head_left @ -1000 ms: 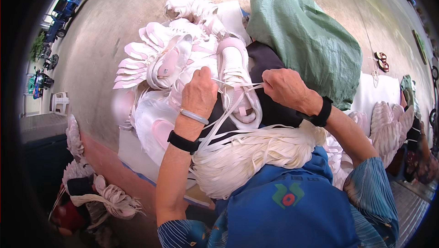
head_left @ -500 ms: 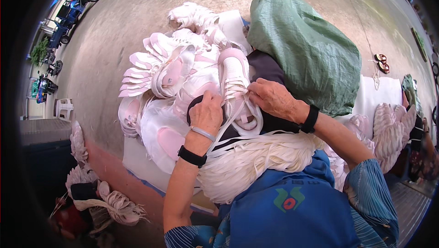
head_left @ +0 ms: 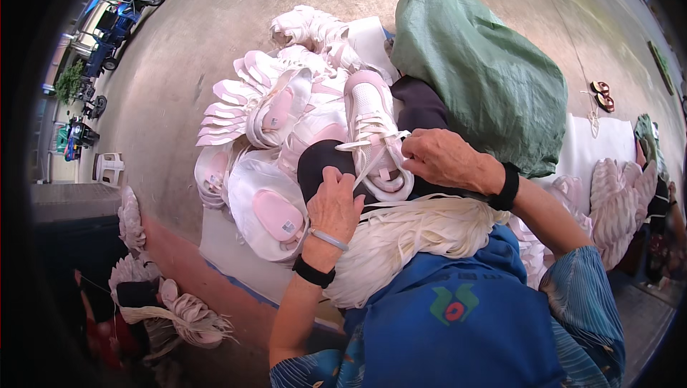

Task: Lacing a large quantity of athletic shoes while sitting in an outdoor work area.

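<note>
Palms down, our left hand [head_left: 335, 209] and right hand [head_left: 442, 159] curl their fingers [head_left: 413, 148], hold uncertain; between them on our lap [head_left: 323, 164], the white shoe [head_left: 371, 125] lies lengthwise, toe [head_left: 366, 82] pointing away.

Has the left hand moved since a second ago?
Yes: the left hand has moved down the picture. Judged against the green sack, it has gone from mostly above the level of the sack's lower edge to mostly below it.

The person's black-trousered, blue-aproned lap [head_left: 320, 162] carried a white-and-pink laced shoe [head_left: 374, 128] and a thick cream bundle of flat laces [head_left: 415, 234]; dark strapped sandals [head_left: 605, 102] lay on the grey-brown concrete floor [head_left: 200, 30].
</note>
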`<action>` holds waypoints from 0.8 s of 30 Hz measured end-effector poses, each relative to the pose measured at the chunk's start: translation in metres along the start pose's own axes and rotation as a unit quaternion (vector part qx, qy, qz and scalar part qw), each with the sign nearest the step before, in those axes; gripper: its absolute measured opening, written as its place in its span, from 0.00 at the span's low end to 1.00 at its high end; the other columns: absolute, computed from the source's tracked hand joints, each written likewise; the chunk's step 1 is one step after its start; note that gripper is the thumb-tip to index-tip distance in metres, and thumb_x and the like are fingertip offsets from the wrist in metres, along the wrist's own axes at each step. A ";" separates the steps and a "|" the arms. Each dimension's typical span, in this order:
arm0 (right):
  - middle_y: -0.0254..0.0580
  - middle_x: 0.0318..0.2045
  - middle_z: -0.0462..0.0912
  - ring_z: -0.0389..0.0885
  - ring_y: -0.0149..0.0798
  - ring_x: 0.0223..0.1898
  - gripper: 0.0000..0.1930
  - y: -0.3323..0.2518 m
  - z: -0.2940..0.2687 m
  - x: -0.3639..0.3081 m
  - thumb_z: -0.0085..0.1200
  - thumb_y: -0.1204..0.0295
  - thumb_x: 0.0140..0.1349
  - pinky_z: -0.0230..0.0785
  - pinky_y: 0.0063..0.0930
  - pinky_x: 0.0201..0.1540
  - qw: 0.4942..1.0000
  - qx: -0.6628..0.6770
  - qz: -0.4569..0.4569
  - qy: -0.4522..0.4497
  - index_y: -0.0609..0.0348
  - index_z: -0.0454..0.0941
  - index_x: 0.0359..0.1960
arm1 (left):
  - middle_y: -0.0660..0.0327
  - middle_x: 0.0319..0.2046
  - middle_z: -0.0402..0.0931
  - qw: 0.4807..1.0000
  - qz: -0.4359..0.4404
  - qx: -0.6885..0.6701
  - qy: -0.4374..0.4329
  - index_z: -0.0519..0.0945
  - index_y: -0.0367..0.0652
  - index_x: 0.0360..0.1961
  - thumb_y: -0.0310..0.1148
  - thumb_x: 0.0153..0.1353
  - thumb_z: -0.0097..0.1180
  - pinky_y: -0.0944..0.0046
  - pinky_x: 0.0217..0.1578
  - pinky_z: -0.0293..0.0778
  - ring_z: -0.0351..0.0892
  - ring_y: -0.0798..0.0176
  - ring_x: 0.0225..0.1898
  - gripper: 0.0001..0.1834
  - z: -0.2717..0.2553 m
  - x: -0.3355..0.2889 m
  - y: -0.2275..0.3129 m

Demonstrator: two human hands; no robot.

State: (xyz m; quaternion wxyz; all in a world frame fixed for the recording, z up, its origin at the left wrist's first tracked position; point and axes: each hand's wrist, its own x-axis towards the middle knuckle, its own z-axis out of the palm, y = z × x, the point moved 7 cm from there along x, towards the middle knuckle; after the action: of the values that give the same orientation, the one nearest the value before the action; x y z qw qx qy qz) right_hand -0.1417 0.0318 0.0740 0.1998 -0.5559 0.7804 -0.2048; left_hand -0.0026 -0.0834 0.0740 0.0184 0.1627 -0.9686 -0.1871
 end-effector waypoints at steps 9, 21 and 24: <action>0.54 0.30 0.81 0.81 0.56 0.33 0.19 -0.028 0.065 -0.071 0.57 0.58 0.57 0.74 0.45 0.35 0.964 0.028 -0.104 -0.242 0.67 0.76 0.29 | 0.57 0.33 0.70 0.993 0.076 -0.013 0.092 0.77 0.42 0.33 0.25 0.53 0.58 0.55 0.32 0.73 0.75 0.52 0.33 0.06 -0.003 -0.004 -0.001; 0.45 0.27 0.82 0.80 0.47 0.27 0.09 -0.039 -0.006 -0.036 0.54 0.68 0.60 0.71 0.38 0.32 0.975 0.189 -0.115 0.000 0.63 0.78 0.33 | 0.57 0.23 0.77 0.946 -0.080 -0.314 0.024 0.76 0.38 0.48 0.30 0.64 0.51 0.68 0.27 0.72 0.76 0.67 0.25 0.13 -0.014 -0.026 0.007; 0.38 0.27 0.79 0.78 0.33 0.27 0.11 -0.064 -0.045 -0.038 0.56 0.68 0.63 0.69 0.26 0.30 0.875 0.464 -0.025 -0.135 0.65 0.80 0.39 | 0.46 0.29 0.79 0.969 -0.074 -0.233 0.022 0.76 0.38 0.46 0.32 0.62 0.55 0.57 0.33 0.74 0.80 0.44 0.32 0.13 -0.015 -0.037 0.009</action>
State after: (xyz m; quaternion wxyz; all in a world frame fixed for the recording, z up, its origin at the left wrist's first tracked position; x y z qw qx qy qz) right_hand -0.1046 0.0536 0.1493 0.5329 -0.4406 0.5473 -0.4714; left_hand 0.0308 -0.0687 0.0927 0.0630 0.2293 -0.8830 -0.4046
